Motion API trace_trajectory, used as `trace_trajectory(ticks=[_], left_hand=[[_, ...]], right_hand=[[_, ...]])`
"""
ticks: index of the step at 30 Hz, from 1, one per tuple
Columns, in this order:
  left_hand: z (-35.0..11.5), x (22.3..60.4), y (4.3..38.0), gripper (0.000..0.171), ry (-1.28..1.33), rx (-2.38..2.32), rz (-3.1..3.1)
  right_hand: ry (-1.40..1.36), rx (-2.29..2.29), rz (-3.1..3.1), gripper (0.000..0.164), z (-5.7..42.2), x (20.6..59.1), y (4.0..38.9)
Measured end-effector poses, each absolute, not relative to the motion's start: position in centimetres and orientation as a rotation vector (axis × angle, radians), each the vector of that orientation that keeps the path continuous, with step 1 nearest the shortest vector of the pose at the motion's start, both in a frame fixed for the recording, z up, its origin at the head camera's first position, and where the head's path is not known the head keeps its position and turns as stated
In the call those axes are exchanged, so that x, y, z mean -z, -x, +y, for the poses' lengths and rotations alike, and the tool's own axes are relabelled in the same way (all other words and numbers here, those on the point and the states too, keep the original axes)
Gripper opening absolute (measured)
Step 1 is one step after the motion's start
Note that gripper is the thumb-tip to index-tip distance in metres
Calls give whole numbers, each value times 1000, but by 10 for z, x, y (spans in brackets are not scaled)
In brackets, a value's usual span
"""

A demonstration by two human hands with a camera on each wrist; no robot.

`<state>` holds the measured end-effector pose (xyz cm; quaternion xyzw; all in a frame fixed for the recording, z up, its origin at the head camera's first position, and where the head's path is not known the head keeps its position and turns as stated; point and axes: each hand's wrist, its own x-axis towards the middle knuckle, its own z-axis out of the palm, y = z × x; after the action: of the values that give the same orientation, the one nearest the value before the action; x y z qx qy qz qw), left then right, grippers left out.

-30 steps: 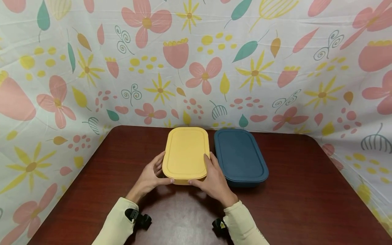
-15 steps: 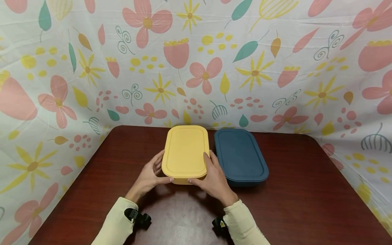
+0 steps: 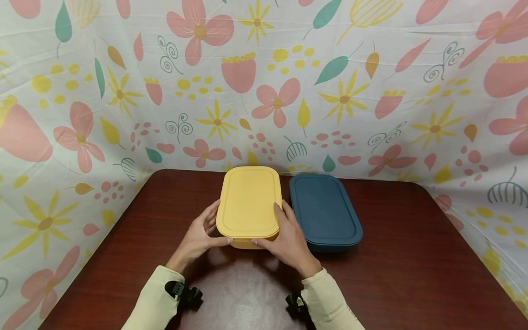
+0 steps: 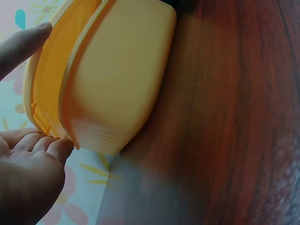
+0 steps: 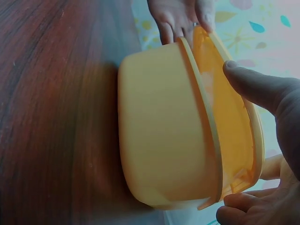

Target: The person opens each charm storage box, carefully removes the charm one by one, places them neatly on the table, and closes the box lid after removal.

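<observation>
A yellow lid sits raised over the near end of a yellow rectangular food container. Both wrist views show a wedge-shaped gap between lid and container rim. My left hand grips the lid's left side and near corner, thumb along the front edge and fingers curled under the side. At the opposite near corner, my right hand holds the lid the same way, its thumb on the rim. The container stands on the table, and its inside is mostly hidden under the lid.
A dark blue lidded container stands just right of the yellow one, close to my right hand. The brown wooden table ends at a flower-patterned cloth behind and at the sides.
The yellow lid has risen slightly at the near end and shifted a little left and away. Both hands keep their hold and move with it. The blue container stays put.
</observation>
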<state>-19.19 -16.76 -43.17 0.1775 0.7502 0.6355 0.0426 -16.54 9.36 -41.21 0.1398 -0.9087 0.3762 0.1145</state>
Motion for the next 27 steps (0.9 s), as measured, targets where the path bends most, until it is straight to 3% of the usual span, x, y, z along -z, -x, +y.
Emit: trace_trajectory(ticks=[27], left_hand=[[-183,429,184,106,-535,-2000,2295]], right_hand=[[-475,-1154,-2561,107,86,405,165]])
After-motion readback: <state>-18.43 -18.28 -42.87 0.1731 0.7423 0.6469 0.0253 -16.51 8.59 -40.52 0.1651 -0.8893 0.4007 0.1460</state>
